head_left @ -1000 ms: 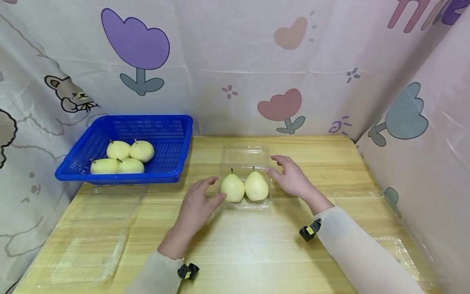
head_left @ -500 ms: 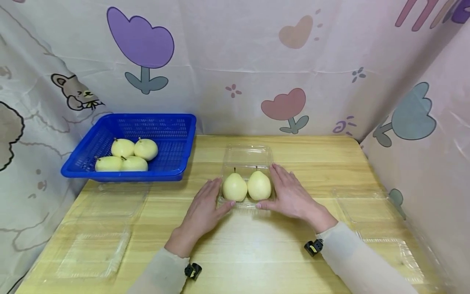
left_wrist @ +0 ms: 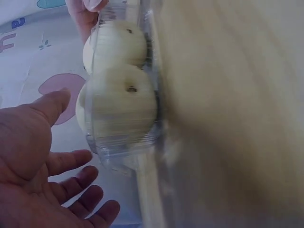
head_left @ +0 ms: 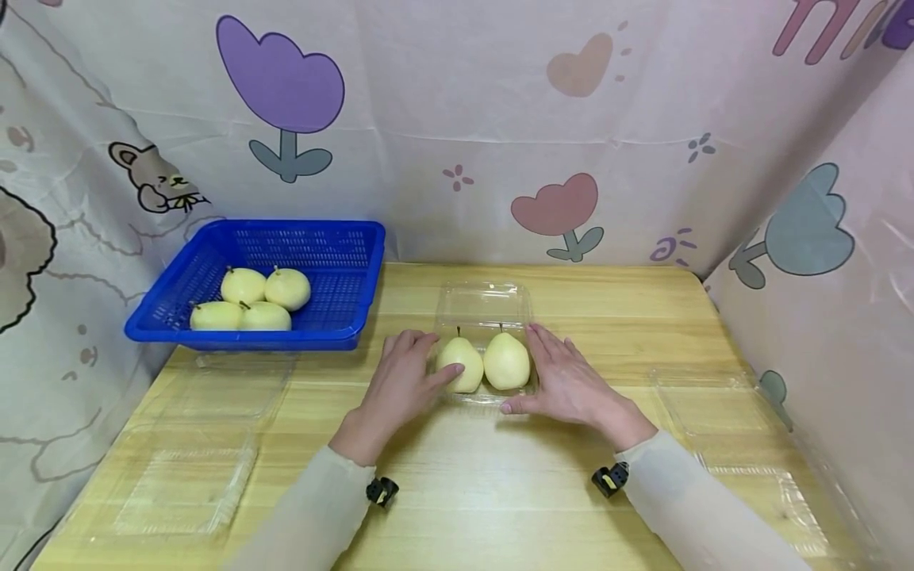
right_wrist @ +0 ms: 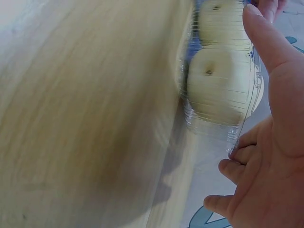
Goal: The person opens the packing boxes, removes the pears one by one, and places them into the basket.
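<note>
Two pale yellow pears, a left pear (head_left: 461,366) and a right pear (head_left: 507,362), stand side by side with stems up in a clear plastic clamshell box (head_left: 485,399). Its lid (head_left: 487,301) lies folded back behind them. My left hand (head_left: 404,377) is at the box's left side, fingers spread and relaxed, the thumb over the left pear's front in the head view. Whether that thumb touches the pear I cannot tell. My right hand (head_left: 571,387) lies along the box's right side, fingers fairly straight, with its thumb (right_wrist: 268,40) by the front rim.
At the back left, a blue plastic basket (head_left: 336,337) holds several more pears (head_left: 287,289). Clear clamshell boxes lie opened out on the wooden table, one left box (head_left: 174,492) and one right box (head_left: 757,468). A patterned cloth (head_left: 428,95) hangs around the table's back and sides.
Both hands came in to the box's sides, the right hand's thumb reaching the front rim. Most recently, my left hand shifted slightly back and its thumb rose over the left pear.
</note>
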Tool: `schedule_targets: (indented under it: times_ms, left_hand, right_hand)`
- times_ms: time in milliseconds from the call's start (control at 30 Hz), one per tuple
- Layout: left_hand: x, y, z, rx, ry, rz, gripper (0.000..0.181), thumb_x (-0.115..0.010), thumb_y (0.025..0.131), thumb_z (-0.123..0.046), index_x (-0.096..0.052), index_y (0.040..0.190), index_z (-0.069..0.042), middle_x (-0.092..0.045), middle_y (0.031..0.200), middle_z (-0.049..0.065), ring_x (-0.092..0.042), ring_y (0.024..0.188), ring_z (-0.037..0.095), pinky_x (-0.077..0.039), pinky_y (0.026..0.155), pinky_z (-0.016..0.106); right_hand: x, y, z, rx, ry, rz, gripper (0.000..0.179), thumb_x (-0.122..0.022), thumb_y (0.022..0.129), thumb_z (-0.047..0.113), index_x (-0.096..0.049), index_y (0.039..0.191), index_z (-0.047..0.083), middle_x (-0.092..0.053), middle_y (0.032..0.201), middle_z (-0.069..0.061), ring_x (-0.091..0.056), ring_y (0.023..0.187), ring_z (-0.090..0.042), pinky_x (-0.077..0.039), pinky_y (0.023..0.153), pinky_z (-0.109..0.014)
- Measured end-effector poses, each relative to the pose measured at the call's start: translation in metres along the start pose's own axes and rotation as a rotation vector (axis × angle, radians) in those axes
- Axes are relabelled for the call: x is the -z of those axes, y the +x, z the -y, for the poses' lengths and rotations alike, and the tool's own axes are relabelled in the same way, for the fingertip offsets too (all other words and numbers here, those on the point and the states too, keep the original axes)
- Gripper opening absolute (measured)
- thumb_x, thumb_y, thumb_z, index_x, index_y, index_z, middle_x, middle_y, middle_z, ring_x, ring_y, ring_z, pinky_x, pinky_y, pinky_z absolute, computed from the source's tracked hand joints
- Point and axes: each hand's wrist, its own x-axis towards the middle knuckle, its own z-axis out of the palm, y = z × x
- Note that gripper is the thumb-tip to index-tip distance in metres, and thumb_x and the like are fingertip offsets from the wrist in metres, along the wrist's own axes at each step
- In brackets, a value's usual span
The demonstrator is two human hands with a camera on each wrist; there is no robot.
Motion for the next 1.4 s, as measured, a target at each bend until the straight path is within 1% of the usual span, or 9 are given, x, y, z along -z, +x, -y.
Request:
schedule_targets:
  times_ms: [200, 300, 400, 533, 700, 900, 1100, 1300, 1400]
  left_hand:
    - [0.002, 0.021, -0.009, -0.001, 0.127, 0.063, 0.076, -0.074, 0.093, -0.06, -0.065, 0.142, -0.003, -0.062, 0.131, 0.016, -0.045, 0.113, 0.033, -0.046, 0.095, 0.042]
    - [0.002, 0.027, -0.011, -0.001, 0.184, 0.092, 0.079, -0.073, 0.091, -0.065, -0.066, 0.141, -0.005, -0.061, 0.13, 0.015, -0.044, 0.111, 0.033, -0.045, 0.093, 0.041]
    - [0.002, 0.029, -0.011, -0.01, 0.213, 0.106, 0.082, -0.073, 0.089, -0.068, -0.066, 0.142, -0.006, -0.06, 0.131, 0.015, -0.044, 0.113, 0.033, -0.046, 0.094, 0.042]
    - [0.001, 0.029, -0.011, -0.026, 0.219, 0.113, 0.081, -0.075, 0.087, -0.07, -0.069, 0.139, -0.008, -0.058, 0.126, 0.011, -0.043, 0.113, 0.032, -0.045, 0.095, 0.043]
    - [0.0, 0.028, -0.009, -0.085, 0.217, 0.111, 0.077, -0.078, 0.085, -0.067, -0.072, 0.134, -0.008, -0.058, 0.125, 0.01, -0.045, 0.115, 0.033, -0.045, 0.098, 0.046]
    - [-0.002, 0.026, -0.006, -0.151, 0.167, 0.118, 0.079, -0.087, 0.081, -0.059, -0.064, 0.14, -0.01, -0.06, 0.138, 0.011, -0.048, 0.129, 0.034, -0.043, 0.11, 0.052]
    - [-0.003, 0.024, -0.003, -0.23, 0.12, 0.127, 0.078, -0.091, 0.082, -0.044, -0.057, 0.144, -0.011, -0.065, 0.141, 0.01, -0.053, 0.133, 0.032, -0.04, 0.112, 0.052]
    - [-0.003, 0.024, -0.002, -0.241, 0.088, 0.129, 0.076, -0.091, 0.084, -0.025, -0.053, 0.148, -0.012, -0.062, 0.147, 0.008, -0.055, 0.135, 0.031, -0.04, 0.11, 0.052]
    - [-0.002, 0.024, 0.0, -0.238, 0.105, 0.125, 0.079, -0.091, 0.084, -0.027, -0.052, 0.151, -0.011, -0.061, 0.149, 0.009, -0.052, 0.137, 0.033, -0.039, 0.109, 0.052]
  right_hand:
    - [0.002, 0.001, 0.0, -0.006, -0.001, 0.013, 0.14, -0.076, 0.076, 0.081, -0.011, 0.167, -0.002, -0.015, 0.175, -0.024, -0.019, 0.162, -0.039, -0.016, 0.13, -0.064]
    - [0.002, 0.002, 0.0, -0.011, 0.0, 0.025, 0.14, -0.077, 0.075, 0.08, -0.01, 0.167, -0.002, -0.014, 0.175, -0.024, -0.019, 0.162, -0.039, -0.016, 0.13, -0.064]
    - [0.003, 0.002, 0.0, -0.014, -0.003, 0.033, 0.141, -0.077, 0.075, 0.081, -0.01, 0.167, -0.002, -0.014, 0.175, -0.024, -0.019, 0.162, -0.039, -0.015, 0.13, -0.063]
    - [0.004, 0.002, 0.0, -0.018, -0.01, 0.037, 0.142, -0.076, 0.074, 0.083, -0.009, 0.167, -0.002, -0.013, 0.175, -0.024, -0.019, 0.162, -0.039, -0.016, 0.13, -0.063]
    - [0.005, 0.002, 0.0, -0.022, -0.012, 0.039, 0.143, -0.075, 0.074, 0.084, -0.009, 0.167, -0.002, -0.014, 0.175, -0.024, -0.019, 0.161, -0.039, -0.016, 0.13, -0.064]
    - [0.002, 0.003, 0.0, -0.02, -0.003, 0.04, 0.142, -0.077, 0.075, 0.081, -0.01, 0.167, -0.003, -0.013, 0.175, -0.024, -0.019, 0.162, -0.039, -0.016, 0.13, -0.063]
    - [0.002, 0.004, 0.001, -0.022, -0.003, 0.041, 0.141, -0.076, 0.075, 0.081, -0.01, 0.167, -0.003, -0.013, 0.175, -0.025, -0.019, 0.162, -0.039, -0.016, 0.13, -0.063]
    - [0.002, 0.003, 0.001, -0.029, 0.0, 0.036, 0.141, -0.077, 0.076, 0.08, -0.01, 0.167, -0.004, -0.013, 0.174, -0.026, -0.019, 0.162, -0.039, -0.016, 0.13, -0.062]
    - [0.001, 0.003, 0.001, -0.031, 0.0, 0.034, 0.141, -0.078, 0.075, 0.08, -0.01, 0.167, -0.004, -0.014, 0.174, -0.027, -0.019, 0.161, -0.04, -0.016, 0.13, -0.062]
